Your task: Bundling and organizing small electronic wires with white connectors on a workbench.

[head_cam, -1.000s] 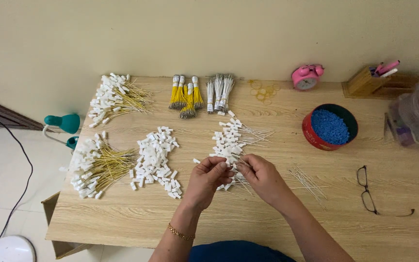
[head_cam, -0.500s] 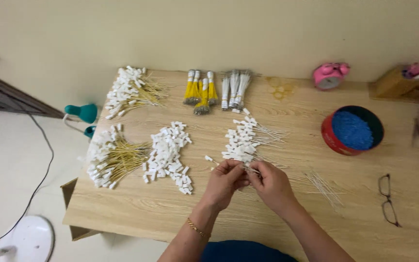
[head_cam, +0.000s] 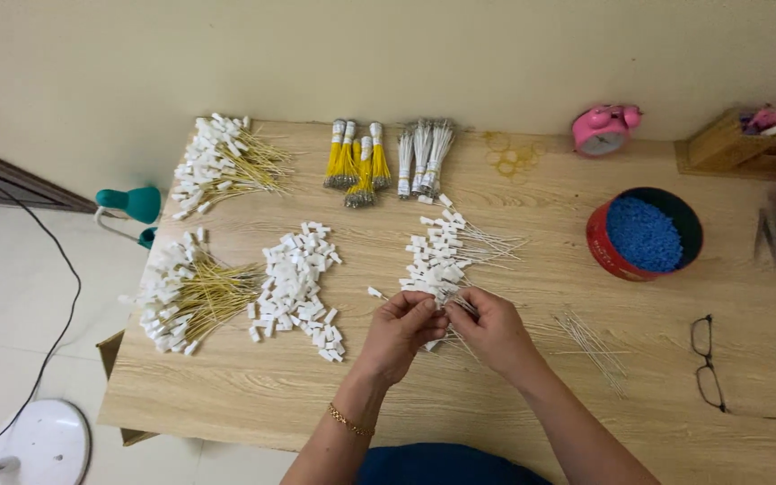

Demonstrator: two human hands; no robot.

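1. I take the red tin of blue pellets (head_cam: 644, 235) as my landmark. Farthest left of it, off the tabletop (head_cam: 253, 386), I see a white round base (head_cam: 36, 442) on the floor and a teal lamp head (head_cam: 133, 204) by the tabletop's edge.
2. Far left of the tin lie two heaps of yellow wires with white end pieces: one at the back (head_cam: 223, 162), one nearer me (head_cam: 186, 294).
3. Left of the tin, closer in, is a loose pile of white plastic pieces (head_cam: 296, 289).
4. Behind that pile and left of the tin lie yellow wire bundles (head_cam: 355, 162), with white wire bundles (head_cam: 422, 157) just beside them.
5. Left of the tin, nearer me, my left hand (head_cam: 403, 330) has its fingers pinched shut on a white-tipped wire (head_cam: 442, 316).
6. My right hand (head_cam: 493, 330) is pressed up against the left one, its fingertips closed on the same wire. That wire sits at the near end of the pile of white-tipped wires (head_cam: 446, 254), well left of the tin.
7. Between my hands and the tin, nearer me, lies a scatter of bare thin wires (head_cam: 593, 339).
8. Behind the tin stands a pink alarm clock (head_cam: 604, 128).
9. Right of the tin, nearer me, lie black glasses (head_cam: 716, 373); behind and right of it is a wooden holder with pens (head_cam: 743, 139).
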